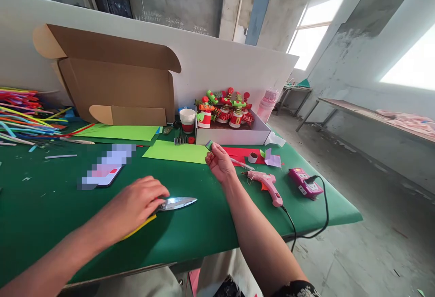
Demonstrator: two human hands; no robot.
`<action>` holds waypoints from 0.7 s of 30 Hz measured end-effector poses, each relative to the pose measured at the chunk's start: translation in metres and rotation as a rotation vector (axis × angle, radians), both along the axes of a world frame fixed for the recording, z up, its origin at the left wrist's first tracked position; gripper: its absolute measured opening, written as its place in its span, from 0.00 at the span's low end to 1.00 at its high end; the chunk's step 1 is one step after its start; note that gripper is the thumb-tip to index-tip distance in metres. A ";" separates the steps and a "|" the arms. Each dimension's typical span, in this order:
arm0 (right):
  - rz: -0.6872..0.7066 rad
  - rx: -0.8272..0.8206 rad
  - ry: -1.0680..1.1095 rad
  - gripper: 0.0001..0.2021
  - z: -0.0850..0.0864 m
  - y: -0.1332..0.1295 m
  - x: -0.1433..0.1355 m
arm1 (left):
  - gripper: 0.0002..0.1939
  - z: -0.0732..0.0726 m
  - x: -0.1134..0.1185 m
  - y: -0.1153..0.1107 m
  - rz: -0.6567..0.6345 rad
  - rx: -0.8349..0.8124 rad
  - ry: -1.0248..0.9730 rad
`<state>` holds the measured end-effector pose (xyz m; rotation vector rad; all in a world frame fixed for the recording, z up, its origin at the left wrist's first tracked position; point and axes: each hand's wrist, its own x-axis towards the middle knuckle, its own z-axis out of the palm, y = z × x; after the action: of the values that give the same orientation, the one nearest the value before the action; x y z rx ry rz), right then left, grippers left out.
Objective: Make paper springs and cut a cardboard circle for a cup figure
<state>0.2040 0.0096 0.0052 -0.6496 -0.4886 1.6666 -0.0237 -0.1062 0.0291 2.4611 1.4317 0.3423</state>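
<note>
My left hand is closed over the handles of a pair of scissors lying on the green table. The closed blades point right, and the handles are mostly hidden under my fingers. A yellow edge shows below that hand; I cannot tell what it belongs to. Raised a little above the table, my right hand pinches a small dark green piece between thumb and fingers. Right of that hand lie a pink hot glue gun, red paper and a small white roll.
Behind my hands stands a white box of red and green cup figures, beside stacked paper cups. An open cardboard box, bright green paper, a phone and pipe cleaners lie leftward. A corded purple power block sits right.
</note>
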 end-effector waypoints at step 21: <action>0.063 0.033 -0.052 0.11 -0.004 -0.001 0.001 | 0.13 -0.014 0.013 -0.065 -0.105 -0.085 0.037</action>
<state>0.2051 0.0090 0.0010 -0.6607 -0.5780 1.7010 -0.0102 -0.1708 0.0156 2.4735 1.2972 0.2107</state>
